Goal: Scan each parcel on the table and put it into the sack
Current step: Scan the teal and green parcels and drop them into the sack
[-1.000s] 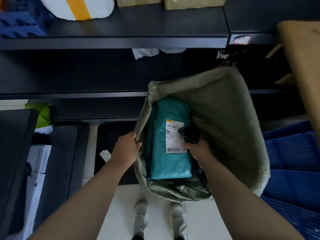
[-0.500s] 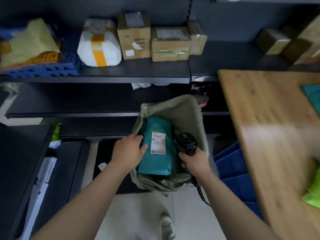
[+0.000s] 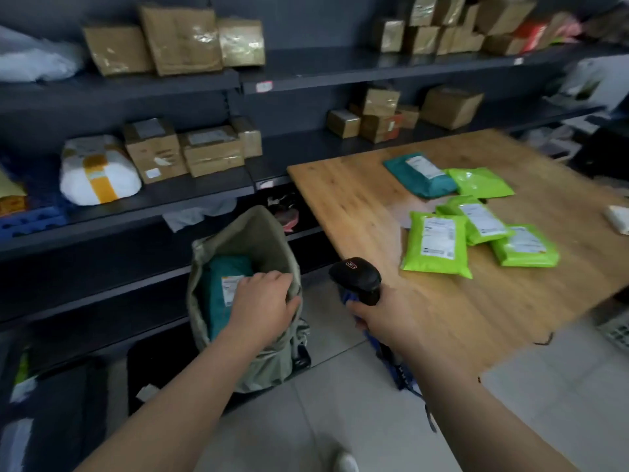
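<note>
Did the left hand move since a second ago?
Yes. The left hand went from the sack's left rim, across the teal parcel, to its right rim.

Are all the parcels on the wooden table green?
No, a teal parcel lies on the table at its far side, next to the green parcels.

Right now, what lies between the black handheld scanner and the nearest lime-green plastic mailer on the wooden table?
Only bare wooden tabletop, seen in the head view: nothing sits between the black handheld scanner and that lime-green plastic mailer.
</note>
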`<state>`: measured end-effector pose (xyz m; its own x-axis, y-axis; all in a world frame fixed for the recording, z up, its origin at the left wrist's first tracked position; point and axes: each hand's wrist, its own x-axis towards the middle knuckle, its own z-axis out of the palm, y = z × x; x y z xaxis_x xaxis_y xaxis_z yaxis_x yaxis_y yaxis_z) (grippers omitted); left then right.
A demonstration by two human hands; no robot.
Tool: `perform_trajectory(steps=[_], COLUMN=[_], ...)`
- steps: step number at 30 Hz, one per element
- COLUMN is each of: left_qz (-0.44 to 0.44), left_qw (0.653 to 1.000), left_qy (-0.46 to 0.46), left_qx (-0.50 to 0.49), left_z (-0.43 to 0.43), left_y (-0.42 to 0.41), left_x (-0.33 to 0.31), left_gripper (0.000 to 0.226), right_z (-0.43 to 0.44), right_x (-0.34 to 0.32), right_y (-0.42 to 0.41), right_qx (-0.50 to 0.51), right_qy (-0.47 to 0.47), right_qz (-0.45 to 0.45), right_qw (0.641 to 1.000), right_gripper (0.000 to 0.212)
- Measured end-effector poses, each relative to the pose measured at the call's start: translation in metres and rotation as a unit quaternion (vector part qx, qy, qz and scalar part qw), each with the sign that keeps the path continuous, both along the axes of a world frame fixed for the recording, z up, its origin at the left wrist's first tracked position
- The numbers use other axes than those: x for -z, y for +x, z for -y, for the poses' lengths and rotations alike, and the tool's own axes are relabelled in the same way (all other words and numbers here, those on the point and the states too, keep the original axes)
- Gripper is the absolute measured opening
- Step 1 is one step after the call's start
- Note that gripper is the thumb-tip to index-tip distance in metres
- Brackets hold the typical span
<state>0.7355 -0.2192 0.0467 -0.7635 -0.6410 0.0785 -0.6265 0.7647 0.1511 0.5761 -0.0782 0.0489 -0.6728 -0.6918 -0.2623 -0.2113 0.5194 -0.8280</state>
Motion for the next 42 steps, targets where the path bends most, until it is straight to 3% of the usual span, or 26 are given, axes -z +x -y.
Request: perform_trajectory(steps=[8,20,31,35,42], left_qz=[-0.021,-0.036,-0.024,-0.030,-0.040], left_qw=[0.993,0.998,0.999,0.998,0.986], left_qy=[-0.031,-0.026,-0.032,0.004,0.107], left_qx=[0.113,0.050,-0.002,-0.047,-0.122], left_z=[-0.078,-0.140,-0.063,-0.007,0.080], left_y=[-0.119,-0.345,-0.481,-0.528,-0.589], left_x=[-0.029,-0.049,-0.051,-0.037,0.012], left_gripper=[0.036,0.043,0.029,0.028,0.045], right_z=[-0.109,-0.179,-0.070,-0.005,0.102], right_x=[-0.035,-0.078,-0.083,-0.075,-0.028], right_y=[-0.108,-0.351,-0.512,-0.560,-0.609], right_qx=[0.097,0.098,0.046,0.047,0.045], right_qy=[-0.019,-0.021,-0.057,-0.065,-0.064], right_qz=[-0.005,-0.046,-0.023,0.011,0.065], right_qw=[0.995,0.994,0.997,0.997,0.995], right_gripper=[0.016,0.017,0.012,0.017,0.020])
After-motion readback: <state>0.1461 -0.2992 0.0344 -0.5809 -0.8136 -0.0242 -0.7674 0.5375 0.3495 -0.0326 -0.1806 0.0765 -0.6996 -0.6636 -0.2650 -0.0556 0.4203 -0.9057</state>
